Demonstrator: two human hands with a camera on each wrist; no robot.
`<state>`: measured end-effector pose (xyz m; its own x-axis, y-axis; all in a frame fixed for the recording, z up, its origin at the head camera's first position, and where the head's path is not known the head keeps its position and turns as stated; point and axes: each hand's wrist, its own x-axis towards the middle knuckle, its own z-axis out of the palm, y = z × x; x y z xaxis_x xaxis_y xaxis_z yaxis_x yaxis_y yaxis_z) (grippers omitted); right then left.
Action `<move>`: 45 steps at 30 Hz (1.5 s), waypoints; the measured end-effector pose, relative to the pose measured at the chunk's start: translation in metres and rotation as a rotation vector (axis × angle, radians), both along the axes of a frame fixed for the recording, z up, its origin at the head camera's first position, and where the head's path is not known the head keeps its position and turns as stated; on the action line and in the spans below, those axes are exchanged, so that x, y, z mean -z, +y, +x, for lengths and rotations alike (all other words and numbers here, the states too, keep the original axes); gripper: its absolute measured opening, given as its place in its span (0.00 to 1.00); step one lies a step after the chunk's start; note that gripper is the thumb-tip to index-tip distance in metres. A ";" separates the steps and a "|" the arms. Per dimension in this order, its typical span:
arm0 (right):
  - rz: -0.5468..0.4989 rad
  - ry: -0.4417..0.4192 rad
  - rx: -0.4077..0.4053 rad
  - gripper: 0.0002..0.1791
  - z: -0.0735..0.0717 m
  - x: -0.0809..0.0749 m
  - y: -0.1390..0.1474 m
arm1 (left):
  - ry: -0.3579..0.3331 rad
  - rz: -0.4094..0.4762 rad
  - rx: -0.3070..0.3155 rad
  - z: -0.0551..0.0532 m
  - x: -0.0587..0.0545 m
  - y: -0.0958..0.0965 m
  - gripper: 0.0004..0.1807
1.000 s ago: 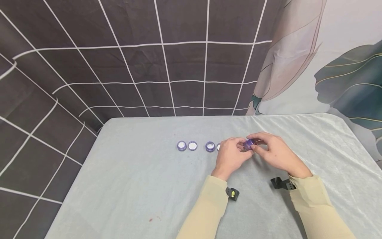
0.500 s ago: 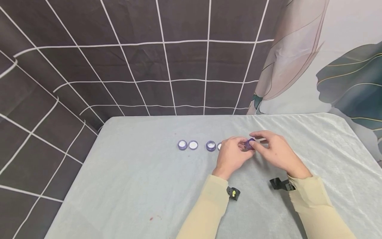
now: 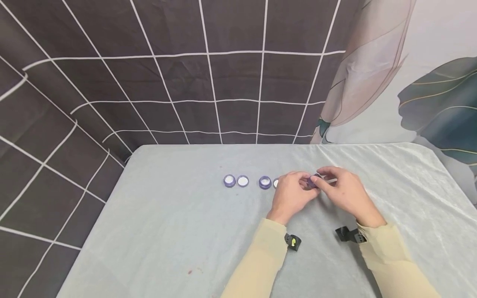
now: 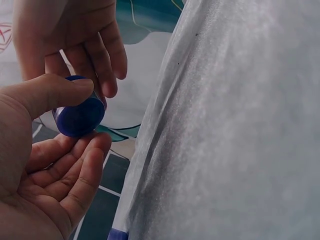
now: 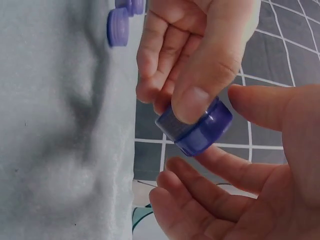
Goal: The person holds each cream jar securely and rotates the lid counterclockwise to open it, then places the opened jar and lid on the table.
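A small purple screw-top jar (image 3: 310, 183) is held above the table between both hands. My left hand (image 3: 292, 193) pinches it, with the thumb pressed on its side in the left wrist view. My right hand (image 3: 344, 191) reaches round the other end; in the right wrist view its thumb and fingertips lie right at the rim of the jar (image 5: 210, 130). An open purple jar (image 3: 229, 181) with white inside stands on the table beside a white-lined lid (image 3: 243, 181). Nearer my left hand is another open jar (image 3: 265, 182), its lid (image 3: 275, 183) partly hidden behind that hand.
A pale grey-blue velvety cloth covers the table (image 3: 167, 215). A dark curtain with a white grid (image 3: 179, 82) hangs behind and to the left, a leaf-patterned curtain (image 3: 376, 91) at the right. Small reddish spots mark the cloth in front.
My right thumb has moved up over the front of the held jar, and the right fingers have shifted slightly at its far side. My left hand keeps its hold; the view drifts a little.
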<state>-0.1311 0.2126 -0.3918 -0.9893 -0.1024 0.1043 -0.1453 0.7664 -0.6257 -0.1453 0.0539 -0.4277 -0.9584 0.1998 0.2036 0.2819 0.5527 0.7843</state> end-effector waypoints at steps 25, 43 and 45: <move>0.029 0.079 0.105 0.23 0.005 0.007 -0.012 | 0.022 0.015 -0.003 0.002 0.003 0.000 0.12; 0.016 0.159 0.139 0.19 0.003 0.014 -0.017 | 0.016 0.019 -0.003 0.001 0.003 0.000 0.12; 0.015 0.163 0.140 0.18 0.003 0.014 -0.018 | 0.014 0.022 -0.002 0.001 0.003 0.000 0.12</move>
